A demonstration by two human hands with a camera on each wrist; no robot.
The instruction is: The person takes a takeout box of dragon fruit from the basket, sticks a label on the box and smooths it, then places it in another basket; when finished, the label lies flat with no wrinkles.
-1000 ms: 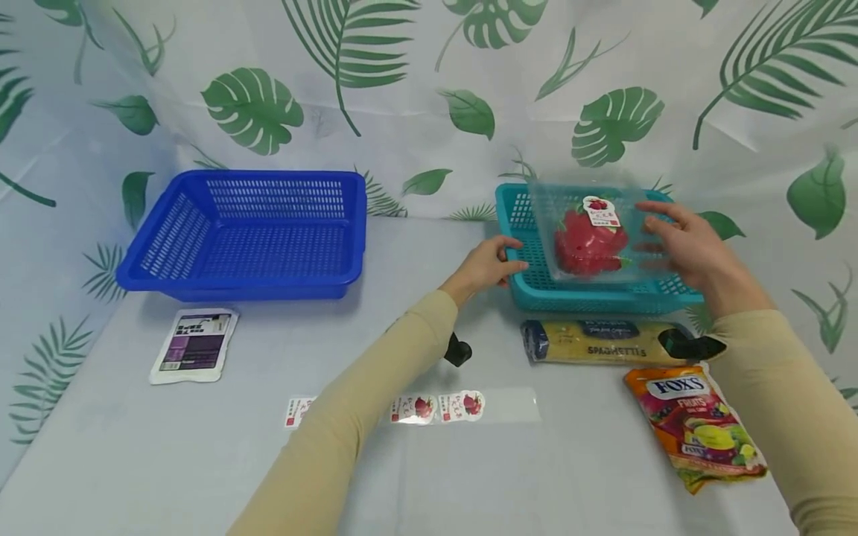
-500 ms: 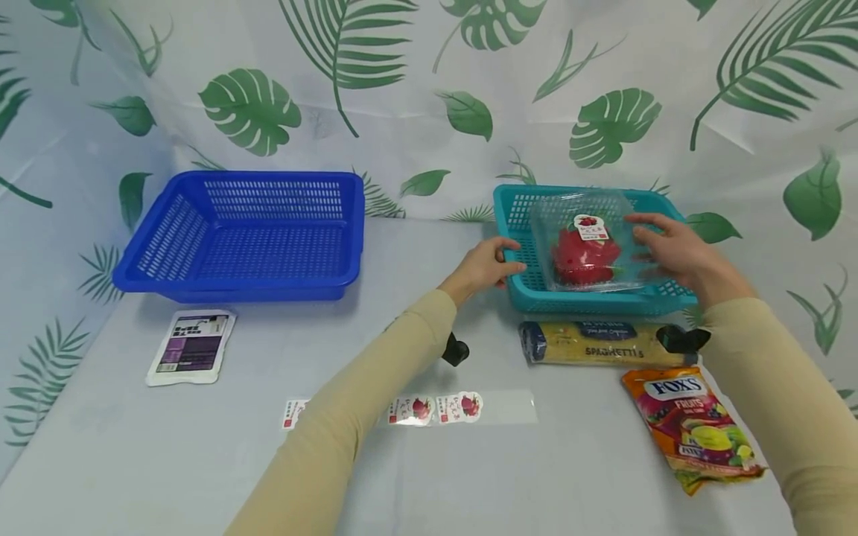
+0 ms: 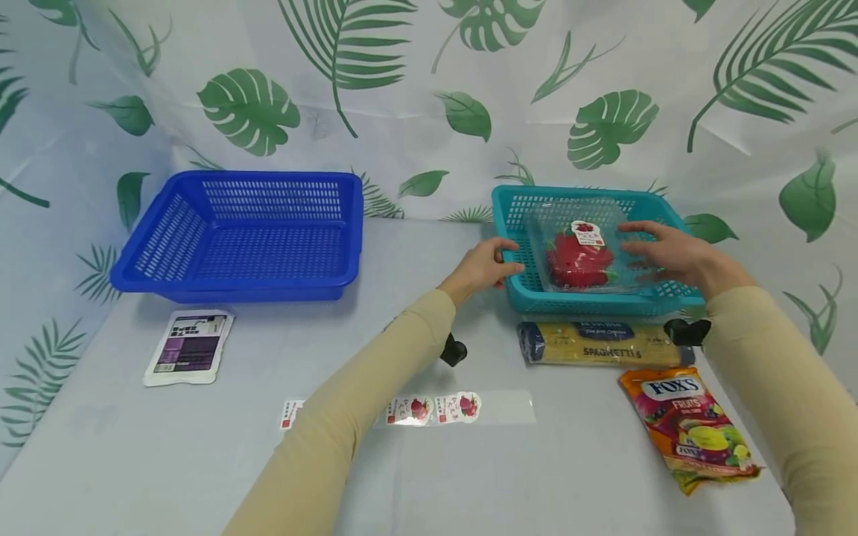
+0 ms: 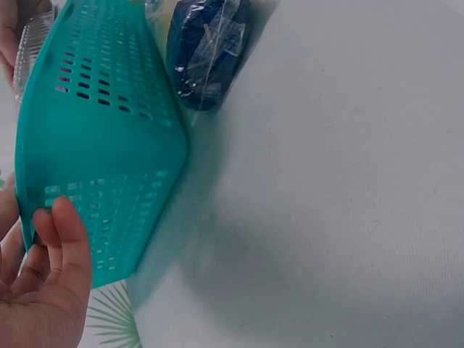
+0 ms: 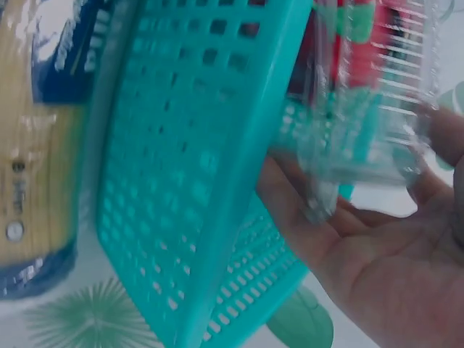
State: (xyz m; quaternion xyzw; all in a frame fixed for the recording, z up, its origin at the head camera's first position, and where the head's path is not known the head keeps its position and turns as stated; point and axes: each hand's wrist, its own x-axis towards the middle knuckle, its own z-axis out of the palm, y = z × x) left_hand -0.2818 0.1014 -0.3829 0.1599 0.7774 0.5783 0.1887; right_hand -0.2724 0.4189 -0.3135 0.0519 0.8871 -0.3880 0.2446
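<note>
My left hand (image 3: 479,268) grips the left rim of the teal basket (image 3: 610,304), fingers on both sides of that rim in the left wrist view (image 4: 54,283). A clear plastic box (image 3: 544,260) with a red dragon fruit (image 3: 579,260) inside sits within the basket, slightly tilted. On its lid is a white label (image 3: 588,233) with a fruit picture. My right hand (image 3: 677,257) holds the box by its right end. In the right wrist view the thumb and fingers lie around the box's end (image 5: 377,163), beside the basket's rim.
A blue basket (image 3: 234,286) stands at the left, with a white-and-purple pack (image 3: 190,348) before it. Before the teal basket lie a spaghetti pack (image 3: 596,346) and an orange FOX'S sweets bag (image 3: 693,428). A clear strip with fruit stickers (image 3: 458,408) lies near the middle.
My right hand has lowered the clear box with the dragon fruit into the teal basket and shifted it slightly left, its lid now lying flatter. My left hand keeps its hold on the rim.
</note>
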